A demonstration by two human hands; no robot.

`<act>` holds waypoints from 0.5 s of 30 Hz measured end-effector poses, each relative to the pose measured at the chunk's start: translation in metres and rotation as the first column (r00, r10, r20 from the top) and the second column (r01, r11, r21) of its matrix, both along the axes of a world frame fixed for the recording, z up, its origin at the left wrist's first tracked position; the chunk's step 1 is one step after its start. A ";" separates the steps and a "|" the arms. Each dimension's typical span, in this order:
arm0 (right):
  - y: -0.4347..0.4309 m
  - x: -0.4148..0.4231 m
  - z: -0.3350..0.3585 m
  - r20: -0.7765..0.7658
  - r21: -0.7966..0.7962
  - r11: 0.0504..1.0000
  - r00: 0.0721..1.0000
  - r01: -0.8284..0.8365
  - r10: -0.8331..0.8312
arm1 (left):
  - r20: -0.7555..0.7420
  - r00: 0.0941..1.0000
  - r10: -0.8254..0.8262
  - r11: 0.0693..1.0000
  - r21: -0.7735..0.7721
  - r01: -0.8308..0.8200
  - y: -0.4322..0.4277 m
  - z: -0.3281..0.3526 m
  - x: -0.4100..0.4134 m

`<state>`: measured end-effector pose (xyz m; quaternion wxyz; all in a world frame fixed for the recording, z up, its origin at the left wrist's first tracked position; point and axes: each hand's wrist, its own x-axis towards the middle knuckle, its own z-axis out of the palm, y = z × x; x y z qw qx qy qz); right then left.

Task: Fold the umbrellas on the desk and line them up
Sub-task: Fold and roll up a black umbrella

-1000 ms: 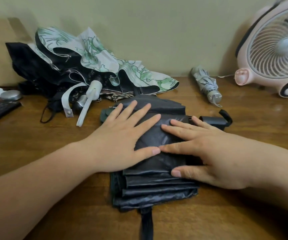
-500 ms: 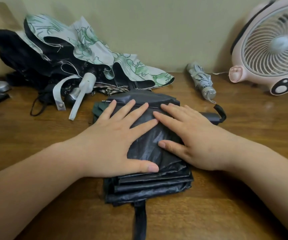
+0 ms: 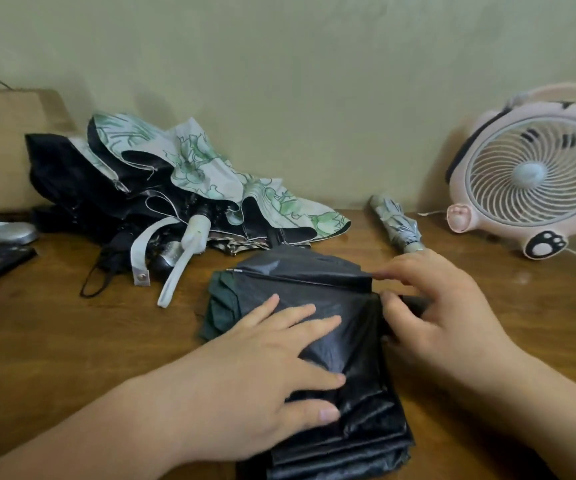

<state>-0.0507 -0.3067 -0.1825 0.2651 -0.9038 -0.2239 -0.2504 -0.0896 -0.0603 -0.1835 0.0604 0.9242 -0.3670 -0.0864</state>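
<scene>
Left fingers: spread wide and flat, pressing down on the dark fabric.
Right fingers: curled, with the thumb and fingertips pinching the fabric's right edge.
Left hand: palm down on top of the pleats.
Right hand: at the right side, gripping there.
Black umbrella: lying in flat pleats on the desk, front and centre, between both hands.
Floral umbrella: a loose heap at the back left, against the wall.
Grey umbrella: rolled up, just beyond the right hand.
Fan: pink, at the back right.
</scene>
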 end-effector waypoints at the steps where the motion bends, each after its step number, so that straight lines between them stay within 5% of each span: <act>1: 0.004 0.007 0.004 -0.118 0.033 0.997 0.991 0.074 -0.069 | -0.001 1.000 -0.022 0.999 -0.032 0.022 0.001 0.000 0.001; 3: 0.012 0.025 0.011 -0.320 -0.014 0.984 0.931 0.180 -0.175 | 0.005 0.998 -0.060 0.995 -0.084 0.060 0.003 0.001 0.000; 7: 0.028 0.057 0.020 -0.430 -0.161 0.953 0.851 0.258 -0.303 | 0.035 0.991 -0.127 0.981 -0.142 0.130 0.006 0.000 -0.001; 15: 0.041 0.075 0.026 -0.698 0.280 0.864 0.707 0.419 -0.116 | 0.006 0.981 -0.192 0.969 -0.157 0.190 0.002 0.003 -0.004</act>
